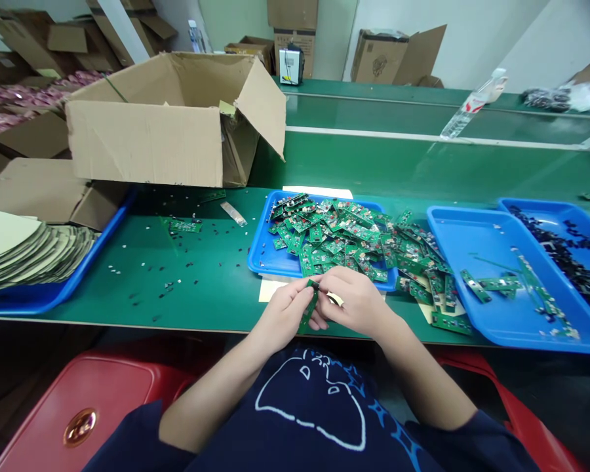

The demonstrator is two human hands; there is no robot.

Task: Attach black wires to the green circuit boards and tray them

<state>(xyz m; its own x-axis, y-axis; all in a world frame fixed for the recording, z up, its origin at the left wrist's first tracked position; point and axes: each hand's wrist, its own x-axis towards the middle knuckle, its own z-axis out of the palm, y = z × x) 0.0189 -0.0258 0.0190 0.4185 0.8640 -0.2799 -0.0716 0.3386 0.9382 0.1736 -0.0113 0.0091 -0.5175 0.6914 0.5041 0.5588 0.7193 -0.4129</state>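
Between my two hands, near the table's front edge, is a small green circuit board (pixel 309 313), held tilted. My left hand (pixel 286 313) pinches it between thumb and fingers. My right hand (pixel 353 298) is closed at the board's upper end, fingertips on a small black part (pixel 315 286); a thin dark curved piece shows under its fingers. Just beyond my hands, a blue tray (pixel 256 259) bears a heap of green circuit boards (pixel 344 229). More boards (pixel 423 255) spill over its right side onto the table.
On the right, a blue tray (pixel 501 321) holds a few boards, beside another tray with black parts (pixel 560 255). An open cardboard box (pixel 145 141) stands back left, near stacked pale sheets (pixel 34 255). Small bits litter the green table (pixel 216 288). A bottle (pixel 472 105) stands behind.
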